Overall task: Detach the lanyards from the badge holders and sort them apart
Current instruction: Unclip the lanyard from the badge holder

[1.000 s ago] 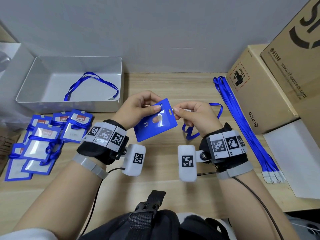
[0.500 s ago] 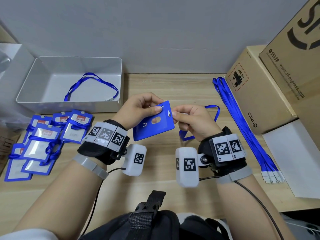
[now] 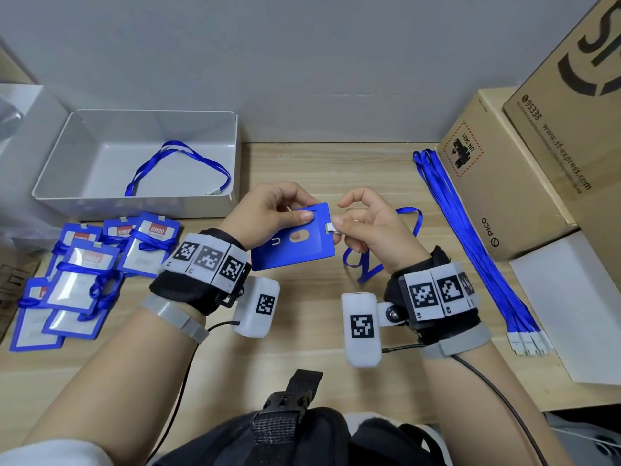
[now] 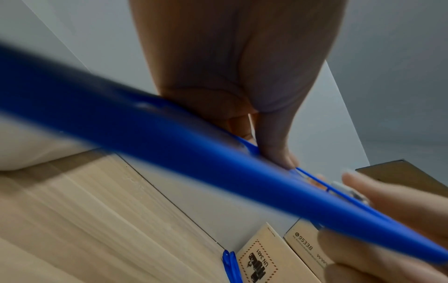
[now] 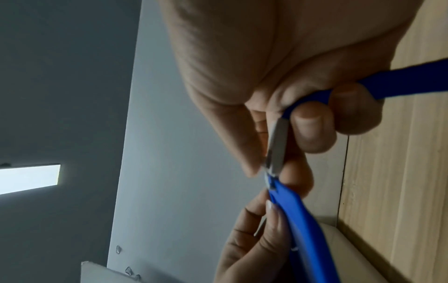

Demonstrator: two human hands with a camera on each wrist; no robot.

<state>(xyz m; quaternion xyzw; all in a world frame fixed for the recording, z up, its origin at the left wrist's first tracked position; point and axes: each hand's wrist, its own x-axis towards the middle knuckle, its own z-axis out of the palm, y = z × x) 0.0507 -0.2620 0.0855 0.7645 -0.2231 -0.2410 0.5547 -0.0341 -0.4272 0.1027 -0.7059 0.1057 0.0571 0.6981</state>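
Note:
My left hand point(image 3: 285, 210) grips a blue badge holder point(image 3: 295, 242) by its top edge, above the middle of the wooden table point(image 3: 302, 163). The same holder point(image 4: 169, 149) fills the left wrist view, blurred and edge-on. My right hand point(image 3: 356, 220) pinches the metal clip point(image 3: 331, 227) of a blue lanyard point(image 3: 408, 223) at the holder's top right corner. In the right wrist view the clip point(image 5: 276, 149) sits between thumb and fingers, with the lanyard strap point(image 5: 400, 78) running out through the curled fingers. I cannot tell whether the clip still bites the holder.
A white tray point(image 3: 67, 153) at the back left holds one loose lanyard point(image 3: 178, 166). Several badge holders with wrapped lanyards point(image 3: 87, 274) lie at the left. A bundle of straight lanyards point(image 3: 470, 243) lies beside cardboard boxes point(image 3: 504, 196) at the right. White paper point(image 3: 571, 314) lies below them.
The holder has turned a little more level and both hands have shifted slightly. My right index finger has lifted off the clip while thumb and middle finger still pinch it.

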